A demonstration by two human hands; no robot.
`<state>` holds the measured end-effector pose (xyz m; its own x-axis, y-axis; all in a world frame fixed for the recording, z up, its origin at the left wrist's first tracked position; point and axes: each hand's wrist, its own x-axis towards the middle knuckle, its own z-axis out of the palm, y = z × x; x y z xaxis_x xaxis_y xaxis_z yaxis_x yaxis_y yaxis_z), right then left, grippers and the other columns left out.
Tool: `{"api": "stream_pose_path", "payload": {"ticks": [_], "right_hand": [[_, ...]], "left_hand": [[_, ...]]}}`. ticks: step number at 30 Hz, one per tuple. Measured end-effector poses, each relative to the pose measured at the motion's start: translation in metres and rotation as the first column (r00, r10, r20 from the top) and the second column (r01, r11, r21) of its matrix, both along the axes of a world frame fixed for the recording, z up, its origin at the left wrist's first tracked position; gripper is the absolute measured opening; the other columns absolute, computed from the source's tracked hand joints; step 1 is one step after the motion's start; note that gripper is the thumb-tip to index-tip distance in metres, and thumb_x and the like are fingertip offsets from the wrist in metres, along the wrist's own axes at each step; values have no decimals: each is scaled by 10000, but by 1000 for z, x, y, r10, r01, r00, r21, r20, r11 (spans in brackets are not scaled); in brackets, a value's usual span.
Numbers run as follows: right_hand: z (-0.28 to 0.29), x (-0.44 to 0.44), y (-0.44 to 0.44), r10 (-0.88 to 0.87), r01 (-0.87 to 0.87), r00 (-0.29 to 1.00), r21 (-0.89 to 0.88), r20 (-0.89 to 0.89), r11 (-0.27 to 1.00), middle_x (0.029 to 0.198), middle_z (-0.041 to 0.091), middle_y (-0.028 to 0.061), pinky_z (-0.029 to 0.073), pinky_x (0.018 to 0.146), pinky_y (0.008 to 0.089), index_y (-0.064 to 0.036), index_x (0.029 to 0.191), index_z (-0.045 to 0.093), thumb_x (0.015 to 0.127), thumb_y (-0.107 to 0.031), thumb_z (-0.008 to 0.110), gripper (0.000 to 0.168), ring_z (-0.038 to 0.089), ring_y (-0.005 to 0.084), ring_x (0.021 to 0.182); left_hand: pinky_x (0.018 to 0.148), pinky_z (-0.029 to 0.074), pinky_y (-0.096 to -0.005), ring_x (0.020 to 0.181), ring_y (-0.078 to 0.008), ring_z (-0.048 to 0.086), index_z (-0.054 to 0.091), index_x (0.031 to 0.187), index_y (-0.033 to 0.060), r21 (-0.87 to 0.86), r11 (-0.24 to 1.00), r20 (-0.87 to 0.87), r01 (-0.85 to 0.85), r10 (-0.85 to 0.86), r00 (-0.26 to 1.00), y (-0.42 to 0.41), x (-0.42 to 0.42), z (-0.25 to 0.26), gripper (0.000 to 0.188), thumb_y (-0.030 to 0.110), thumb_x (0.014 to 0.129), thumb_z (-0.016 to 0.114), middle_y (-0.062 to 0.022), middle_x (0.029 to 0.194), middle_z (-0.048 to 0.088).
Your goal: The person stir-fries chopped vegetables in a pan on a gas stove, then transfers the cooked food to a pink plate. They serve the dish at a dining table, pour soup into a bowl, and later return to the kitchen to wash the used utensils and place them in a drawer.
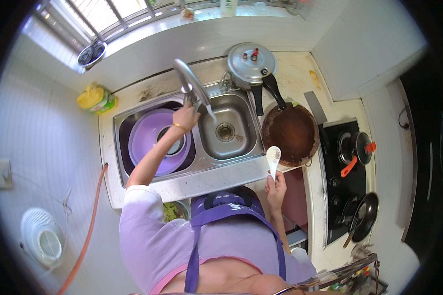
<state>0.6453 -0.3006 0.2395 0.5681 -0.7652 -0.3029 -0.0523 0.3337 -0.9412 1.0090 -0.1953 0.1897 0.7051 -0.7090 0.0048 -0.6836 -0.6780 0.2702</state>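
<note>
My left hand (pixel 186 118) is at the base of the curved metal faucet (pixel 192 75), its fingers on the handle and partly hidden from above. Water runs from the spout into the right basin (pixel 225 114) of the steel double sink, near its drain (pixel 225 132). Beneath my left forearm, a purple plastic basin (pixel 144 136) sits in the left sink basin, with a small metal bowl (pixel 175 145) inside it. My right hand (pixel 275 188) grips a white soup spoon (pixel 273 156) by its handle, bowl end up, before the counter's front edge.
A pressure cooker (pixel 249 66) stands behind a round brown chopping board (pixel 291 132), right of the sink. A cleaver (pixel 315 107) lies beside the board. Farther right, a black stove (pixel 345 206) bears pans. A yellow detergent bottle (pixel 96 99) stands at the left corner.
</note>
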Motion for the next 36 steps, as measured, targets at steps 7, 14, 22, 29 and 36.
{"api": "stream_pose_path", "payload": {"ticks": [7, 14, 22, 29, 36], "right_hand": [[2, 2, 13, -69, 68, 997, -39, -22, 997, 628, 443, -50, 279, 454, 157, -38, 1014, 496, 864, -112, 515, 168, 380, 10, 527], [0, -23, 21, -192, 192, 980, -12, -43, 981, 667, 477, -39, 285, 465, 153, -23, 1020, 490, 862, -114, 522, 186, 396, 10, 549], [-12, -39, 14, -170, 171, 985, -63, 7, 983, 703, 511, -21, 354, 519, 171, -18, 1039, 484, 861, -114, 517, 205, 448, 29, 598], [-25, -60, -2, -254, 199, 951, -283, -175, 938, 673, 566, 95, 441, 565, 296, -51, 1004, 506, 812, -215, 578, 263, 545, 139, 599], [-48, -86, -8, -402, 353, 912, -345, -80, 870, 683, 558, 145, 422, 548, 368, -44, 969, 480, 797, -208, 562, 251, 560, 265, 603]], "left_hand": [[543, 413, -232, 574, -101, 516, 577, 683, 19, -458, 880, -811, -123, -358, 463, -30, -22, -25, 174, 145, 801, 552, -14, 649, 569], [496, 378, -242, 513, -81, 487, 574, 648, 10, -494, 862, -632, -108, -272, 726, -34, -32, -16, 117, 109, 703, 542, -11, 529, 518], [561, 411, -236, 619, -88, 539, 613, 781, 12, -393, 917, -669, -74, -230, 706, -34, -27, -40, 133, 123, 760, 543, -11, 678, 592], [827, 409, -295, 950, -191, 543, 568, 982, 35, -276, 874, -475, 400, -486, 734, -7, 54, -155, 268, 209, 780, 550, -77, 957, 590], [760, 457, -308, 817, -208, 595, 536, 1057, 5, -232, 925, -772, -300, 13, 636, -34, 36, -105, 355, 285, 839, 520, -119, 900, 613]]}}
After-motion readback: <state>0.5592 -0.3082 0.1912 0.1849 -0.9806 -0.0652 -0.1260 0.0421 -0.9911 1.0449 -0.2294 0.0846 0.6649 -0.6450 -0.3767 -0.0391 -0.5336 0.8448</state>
